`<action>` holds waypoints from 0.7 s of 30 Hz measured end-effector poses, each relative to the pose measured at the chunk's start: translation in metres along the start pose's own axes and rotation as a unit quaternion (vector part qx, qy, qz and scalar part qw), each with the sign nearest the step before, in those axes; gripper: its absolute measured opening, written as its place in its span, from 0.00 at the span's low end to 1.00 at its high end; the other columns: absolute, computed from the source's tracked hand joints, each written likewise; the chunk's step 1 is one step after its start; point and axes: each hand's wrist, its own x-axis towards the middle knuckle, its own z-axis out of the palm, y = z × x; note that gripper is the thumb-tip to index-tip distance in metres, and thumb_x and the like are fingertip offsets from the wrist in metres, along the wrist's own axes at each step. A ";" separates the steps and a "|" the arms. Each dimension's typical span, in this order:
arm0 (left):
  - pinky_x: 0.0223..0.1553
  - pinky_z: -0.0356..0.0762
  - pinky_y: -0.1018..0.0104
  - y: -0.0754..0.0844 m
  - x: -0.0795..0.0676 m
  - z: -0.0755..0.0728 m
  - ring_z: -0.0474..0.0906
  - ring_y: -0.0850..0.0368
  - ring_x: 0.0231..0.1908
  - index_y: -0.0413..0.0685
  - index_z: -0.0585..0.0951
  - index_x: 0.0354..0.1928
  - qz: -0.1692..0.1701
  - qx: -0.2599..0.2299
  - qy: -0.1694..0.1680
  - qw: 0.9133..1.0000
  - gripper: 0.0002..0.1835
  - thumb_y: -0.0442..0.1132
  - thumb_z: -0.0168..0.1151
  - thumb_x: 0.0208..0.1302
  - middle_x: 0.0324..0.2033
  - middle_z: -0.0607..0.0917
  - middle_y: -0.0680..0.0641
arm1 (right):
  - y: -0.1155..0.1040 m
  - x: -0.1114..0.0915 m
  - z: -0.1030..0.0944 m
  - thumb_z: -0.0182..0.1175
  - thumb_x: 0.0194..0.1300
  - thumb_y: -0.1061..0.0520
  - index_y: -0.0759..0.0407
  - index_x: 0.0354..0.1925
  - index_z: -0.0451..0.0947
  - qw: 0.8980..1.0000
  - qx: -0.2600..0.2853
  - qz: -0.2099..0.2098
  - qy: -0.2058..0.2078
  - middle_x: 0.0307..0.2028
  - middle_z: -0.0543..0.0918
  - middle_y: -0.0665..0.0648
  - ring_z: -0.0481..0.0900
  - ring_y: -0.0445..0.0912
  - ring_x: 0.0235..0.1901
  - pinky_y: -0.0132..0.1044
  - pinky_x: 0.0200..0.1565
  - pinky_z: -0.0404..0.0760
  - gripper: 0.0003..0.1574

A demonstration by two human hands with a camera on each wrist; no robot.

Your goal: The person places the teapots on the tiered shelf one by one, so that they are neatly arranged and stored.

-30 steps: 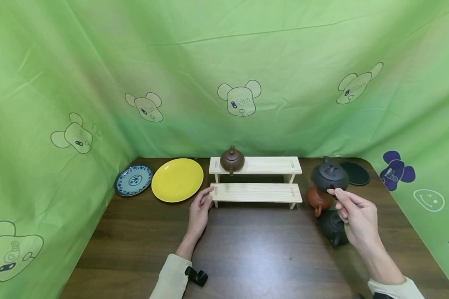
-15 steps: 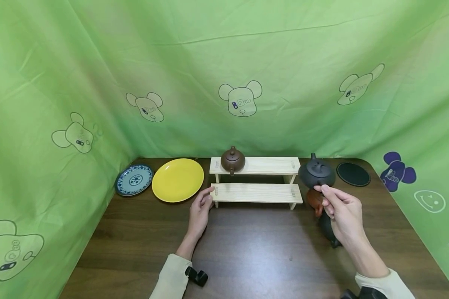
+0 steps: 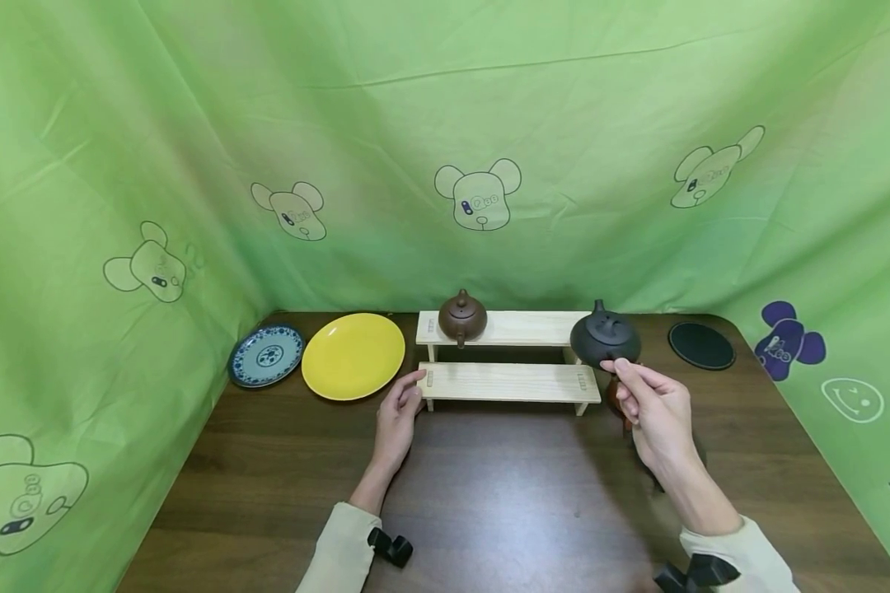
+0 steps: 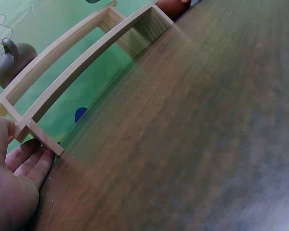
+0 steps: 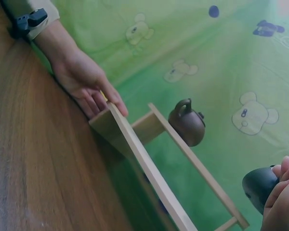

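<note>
So far, one brown teapot [image 3: 463, 318] tops the mid-frame stand [image 3: 515, 383] my left hand [image 3: 396, 422] holds, while my right hand [image 3: 662, 420] pinches an unplaced black teapot [image 3: 605, 338].

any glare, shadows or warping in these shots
Head view: a bright glare patch sits on the tabletop at lower middle, with a soft shadow beside the right hand; left wrist view: the wooden stand's boards look bowed, probably lens distortion, and the lower right corner is pale; right wrist view: the green curtain looks hazy.
</note>
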 end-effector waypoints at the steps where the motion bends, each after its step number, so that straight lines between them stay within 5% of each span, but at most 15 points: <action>1: 0.63 0.85 0.64 0.000 0.000 0.000 0.85 0.55 0.57 0.62 0.87 0.66 0.000 0.000 0.000 1.000 0.16 0.40 0.60 0.86 0.53 0.93 0.47 | 0.001 0.001 0.001 0.63 0.81 0.66 0.59 0.35 0.95 1.000 0.003 0.000 -0.001 0.23 0.87 0.48 0.66 0.33 0.16 0.34 0.24 0.44 0.18; 6: 0.63 0.85 0.64 0.001 0.000 0.000 0.85 0.55 0.57 0.63 0.87 0.66 0.000 -0.002 -0.001 1.000 0.16 0.40 0.60 0.86 0.52 0.92 0.48 | 0.004 0.004 0.009 0.63 0.81 0.66 0.59 0.35 0.95 1.000 0.007 0.003 -0.003 0.28 0.91 0.48 0.67 0.33 0.17 0.33 0.25 0.46 0.18; 15: 0.63 0.85 0.64 0.001 -0.001 0.000 0.85 0.56 0.56 0.61 0.86 0.68 0.006 0.003 -0.002 1.000 0.16 0.43 0.61 0.86 0.50 0.92 0.47 | 0.012 0.011 0.022 0.64 0.81 0.64 0.57 0.34 0.96 1.000 0.002 0.013 0.005 0.22 0.85 0.48 0.67 0.33 0.16 0.32 0.24 0.47 0.18; 21: 0.60 0.86 0.65 0.016 -0.008 0.003 0.85 0.59 0.55 0.56 0.86 0.68 0.032 0.016 0.004 0.999 0.16 0.44 0.60 0.87 0.50 0.92 0.50 | 0.019 0.016 0.029 0.65 0.81 0.63 0.53 0.33 0.96 1.000 -0.011 0.024 0.012 0.24 0.87 0.46 0.68 0.31 0.17 0.29 0.23 0.49 0.19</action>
